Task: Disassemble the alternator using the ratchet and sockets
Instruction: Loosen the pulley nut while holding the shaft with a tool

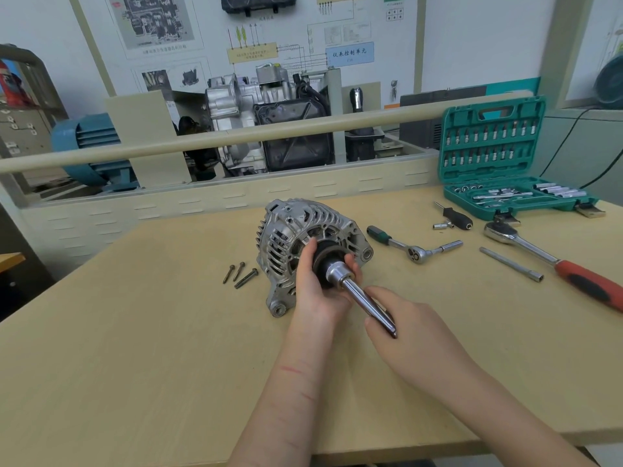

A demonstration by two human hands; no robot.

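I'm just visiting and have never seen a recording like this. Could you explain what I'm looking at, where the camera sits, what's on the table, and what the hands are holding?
There is no machine here: a person works bare-handed, and the one picture comes from a camera worn on their head, looking down. On the pale wooden table stands a ribbed silver metal alternator. The left hand grips its black round pulley. The right hand holds a shiny steel socket tool set on the pulley's centre. Beside it lie three dark long bolts, a small green-handled ratchet, a large red-handled ratchet, a slim steel extension bar and an open green plastic socket case.
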